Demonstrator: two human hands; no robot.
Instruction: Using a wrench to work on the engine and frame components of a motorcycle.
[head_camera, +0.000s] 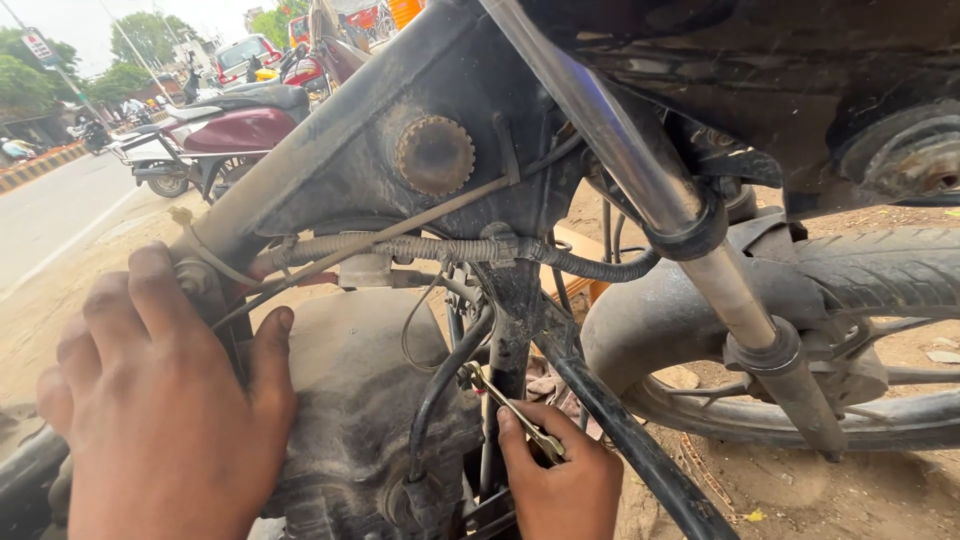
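From the head camera, looking down past a stripped motorcycle frame (400, 150): the right hand (563, 482) sits low, just in front of the engine block (350, 400), its fingers curled shut around the shank of a small brass-coloured spanner (510, 407). The spanner's long axis runs on a slant — from the grip in the hand up and to the left — and its working end lies beside the frame's black down tube (510, 330), close against a black cable (440, 390) that curves down alongside the engine block. Whether the spanner's head is seated on a fastener cannot be told; the spot is dark and crowded.

The left hand (165, 410) is well to the left of the engine block's top, fingers bent and pressed over the frame where it slopes down — a bracing grip on the dusty metal, holding no tool. The right hand is plainly the nearer one to the spanner's working end.

Right of the engine block stand the front fork leg (720, 280) and the front tyre (880, 270). Behind the frame, a maroon scooter (220, 125) is parked at the roadside.
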